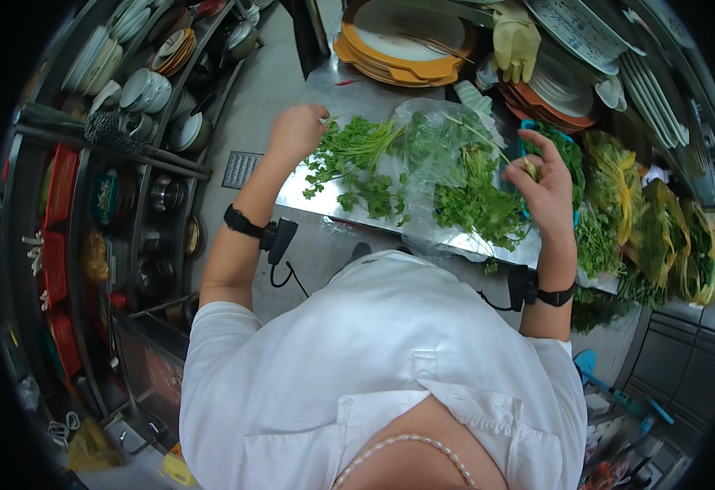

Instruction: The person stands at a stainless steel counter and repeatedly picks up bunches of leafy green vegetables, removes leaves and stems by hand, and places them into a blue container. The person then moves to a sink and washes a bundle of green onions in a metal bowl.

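Note:
Leafy herbs, which look like cilantro, lie on a steel table [314,187]. My left hand [299,131] is at the left end of a loose bunch of herbs [357,144], fingers curled; whether they pinch a leaf is hidden. My right hand [544,177] holds a herb stem's pale root end [529,168] between thumb and fingers, its long thin stem [477,133] reaching up and left. Between the hands lies a clear plastic bag [418,184], partly under a second herb bunch [477,211]. A blue basket of greens [571,156] is behind my right hand.
Stacked orange-rimmed plates [406,37], yellow rubber gloves [515,40] and brown-rimmed plates [553,92] stand at the back. Yellow bags of greens [657,233] line the right. Shelves with bowls [146,92] and red baskets [56,245] rise on the left.

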Demonstrator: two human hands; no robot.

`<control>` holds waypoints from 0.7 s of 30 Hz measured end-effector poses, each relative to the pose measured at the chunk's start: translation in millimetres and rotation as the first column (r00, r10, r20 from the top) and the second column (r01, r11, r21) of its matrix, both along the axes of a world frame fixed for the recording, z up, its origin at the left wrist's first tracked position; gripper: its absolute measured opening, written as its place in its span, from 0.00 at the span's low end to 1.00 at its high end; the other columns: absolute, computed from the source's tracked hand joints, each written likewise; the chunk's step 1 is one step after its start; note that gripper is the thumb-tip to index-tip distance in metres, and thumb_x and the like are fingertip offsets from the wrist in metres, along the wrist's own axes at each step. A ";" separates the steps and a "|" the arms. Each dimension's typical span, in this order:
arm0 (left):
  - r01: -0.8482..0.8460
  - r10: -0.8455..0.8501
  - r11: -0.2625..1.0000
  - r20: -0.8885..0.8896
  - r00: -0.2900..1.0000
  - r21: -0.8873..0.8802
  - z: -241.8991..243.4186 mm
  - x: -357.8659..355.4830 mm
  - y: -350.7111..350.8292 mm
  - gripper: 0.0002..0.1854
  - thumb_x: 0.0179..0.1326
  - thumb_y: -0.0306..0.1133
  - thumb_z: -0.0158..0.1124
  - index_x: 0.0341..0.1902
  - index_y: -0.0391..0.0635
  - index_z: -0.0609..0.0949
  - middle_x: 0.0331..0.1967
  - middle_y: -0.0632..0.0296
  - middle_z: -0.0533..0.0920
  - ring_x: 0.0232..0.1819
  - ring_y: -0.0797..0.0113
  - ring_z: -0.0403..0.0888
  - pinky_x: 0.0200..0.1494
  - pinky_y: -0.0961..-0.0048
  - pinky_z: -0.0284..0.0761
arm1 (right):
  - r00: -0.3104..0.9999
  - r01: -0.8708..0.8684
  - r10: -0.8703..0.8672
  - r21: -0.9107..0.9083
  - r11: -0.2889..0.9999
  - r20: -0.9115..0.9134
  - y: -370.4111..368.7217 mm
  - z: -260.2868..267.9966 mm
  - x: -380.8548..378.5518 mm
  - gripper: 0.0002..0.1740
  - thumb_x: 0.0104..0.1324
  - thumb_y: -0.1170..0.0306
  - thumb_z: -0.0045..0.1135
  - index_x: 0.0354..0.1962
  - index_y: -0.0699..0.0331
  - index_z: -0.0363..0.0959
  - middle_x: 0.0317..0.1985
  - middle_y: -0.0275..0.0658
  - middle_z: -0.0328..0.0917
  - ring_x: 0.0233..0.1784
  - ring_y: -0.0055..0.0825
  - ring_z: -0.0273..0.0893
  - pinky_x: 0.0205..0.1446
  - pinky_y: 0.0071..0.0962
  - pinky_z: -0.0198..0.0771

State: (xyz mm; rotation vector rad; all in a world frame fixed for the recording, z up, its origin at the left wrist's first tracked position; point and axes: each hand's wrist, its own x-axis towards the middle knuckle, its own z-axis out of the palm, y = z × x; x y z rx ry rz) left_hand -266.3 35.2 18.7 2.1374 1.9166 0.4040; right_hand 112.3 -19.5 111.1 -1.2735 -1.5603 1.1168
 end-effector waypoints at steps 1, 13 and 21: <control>-0.009 0.010 1.000 -0.044 0.999 0.017 -15.4 4.9 7.6 0.17 0.49 0.30 0.65 0.45 0.45 0.81 0.31 0.51 0.82 0.32 0.54 0.81 0.37 0.63 0.75 | 0.998 0.059 -0.059 -0.005 0.998 -0.023 -7.5 0.9 7.5 0.27 0.56 0.79 0.57 0.54 0.69 0.63 0.26 0.32 0.77 0.30 0.12 0.69 0.36 0.13 0.63; -0.064 0.330 0.927 0.724 0.605 -0.369 -187.4 35.4 104.6 0.23 0.62 0.32 0.55 0.62 0.41 0.68 0.51 0.55 0.78 0.40 0.65 0.80 0.36 0.69 0.78 | 0.722 0.692 -0.692 0.052 0.720 -0.004 -99.0 -5.7 130.2 0.26 0.57 0.76 0.60 0.54 0.67 0.64 0.29 0.38 0.81 0.20 0.08 0.65 0.19 0.10 0.52; -0.161 0.379 0.925 0.815 0.439 -0.343 -177.0 6.1 52.5 0.22 0.62 0.30 0.57 0.59 0.39 0.68 0.42 0.57 0.81 0.33 0.73 0.79 0.30 0.78 0.72 | 0.403 0.909 -0.911 0.081 0.409 0.081 -122.7 -39.6 237.0 0.24 0.55 0.74 0.64 0.50 0.67 0.70 0.28 0.37 0.81 0.17 0.10 0.62 0.18 0.14 0.55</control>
